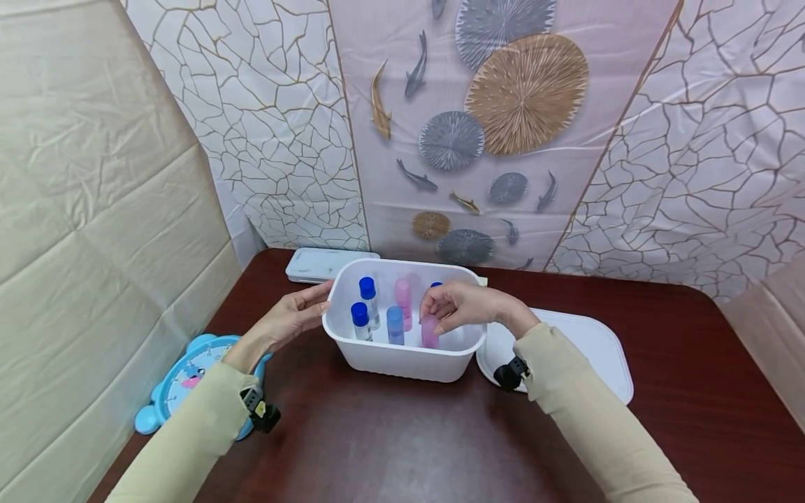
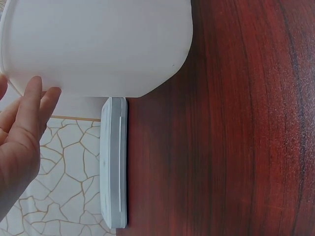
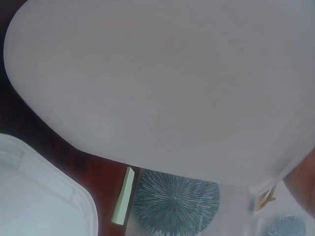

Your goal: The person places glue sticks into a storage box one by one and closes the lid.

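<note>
centre of the frame: one white, round-cornered plastic tub holding two translucent pink cylindrical bottles, one light-blue bottle and three dark-blue-capped bottles, one mostly hidden. the right hand pinches the lower pink bottle; the left hand, fingers loosely extended, touches the tub's left rim.

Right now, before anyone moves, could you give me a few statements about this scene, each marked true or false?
1. The right hand pinches a pink bottle inside the white bin. True.
2. The white lid covers the bin. False: it lies beside the bin, on the right.
3. The left hand is at the bin's left end. True.
4. The light-blue-topped bottle stands outside the bin. False: it stands inside.
</note>
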Tool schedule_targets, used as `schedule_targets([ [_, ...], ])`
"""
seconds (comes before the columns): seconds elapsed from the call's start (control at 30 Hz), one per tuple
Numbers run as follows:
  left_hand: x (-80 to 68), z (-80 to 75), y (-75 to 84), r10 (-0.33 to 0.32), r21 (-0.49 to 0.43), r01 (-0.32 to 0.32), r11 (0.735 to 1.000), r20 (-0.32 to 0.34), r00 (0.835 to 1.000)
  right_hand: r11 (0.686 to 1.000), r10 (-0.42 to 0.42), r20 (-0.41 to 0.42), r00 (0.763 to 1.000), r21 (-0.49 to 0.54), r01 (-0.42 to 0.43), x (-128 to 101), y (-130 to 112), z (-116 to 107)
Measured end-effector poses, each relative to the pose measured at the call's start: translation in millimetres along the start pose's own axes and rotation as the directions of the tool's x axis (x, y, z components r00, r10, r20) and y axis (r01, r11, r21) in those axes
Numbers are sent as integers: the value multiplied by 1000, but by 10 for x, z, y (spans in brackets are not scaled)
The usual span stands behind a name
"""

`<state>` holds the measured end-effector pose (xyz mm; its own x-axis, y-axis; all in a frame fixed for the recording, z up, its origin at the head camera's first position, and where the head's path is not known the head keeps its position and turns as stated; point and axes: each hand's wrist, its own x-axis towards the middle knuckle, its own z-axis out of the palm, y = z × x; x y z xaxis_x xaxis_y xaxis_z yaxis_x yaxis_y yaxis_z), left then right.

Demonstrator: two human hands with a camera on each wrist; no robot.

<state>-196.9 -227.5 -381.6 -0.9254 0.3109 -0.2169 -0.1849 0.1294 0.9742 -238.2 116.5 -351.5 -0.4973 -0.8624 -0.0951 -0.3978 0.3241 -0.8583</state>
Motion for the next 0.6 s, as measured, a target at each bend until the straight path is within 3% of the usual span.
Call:
schedule_targets([
  [0.33, 1, 6, 8, 10, 1, -10, 1000, 14, 1000, 1000, 7, 49, 999, -4, -6, -9, -17, 7],
  [0.6, 5, 3, -14, 12, 1, -12, 1000, 13, 1000, 999, -20, 31, 999, 28, 19, -54, -47, -4],
])
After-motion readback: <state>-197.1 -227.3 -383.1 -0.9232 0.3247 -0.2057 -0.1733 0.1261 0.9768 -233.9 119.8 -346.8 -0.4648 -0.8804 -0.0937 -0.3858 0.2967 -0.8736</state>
